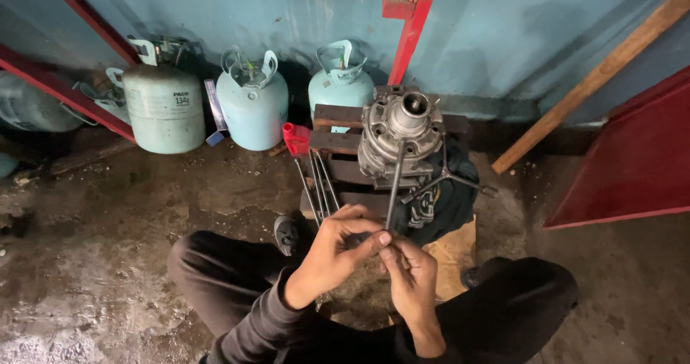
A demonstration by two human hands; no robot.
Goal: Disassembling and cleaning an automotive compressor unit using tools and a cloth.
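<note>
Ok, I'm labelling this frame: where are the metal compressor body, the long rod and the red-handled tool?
metal compressor body [399,135], head view, on its round front face.
long rod [394,184], head view, mid-shaft above the hands.
red-handled tool [295,138], head view, on the red handle.

Dim, cool indoor light, seemingly from above and slightly near, spread unevenly. Brightest on the far blue wall and the pale gas cylinders, with soft sheen on their rounded shoulders. Small glare spots on the metal compressor body at centre. Deep shadow behind the cylinders and under the far-left red beam; dark clothing near the bottom swallowed almost to black. Wet-looking concrete floor at left catching dull patchy reflections. Sharp focus at centre; hands slightly soft. Wide-angle bending of straight lines toward the left and right edges, mild grain throughout.
</note>
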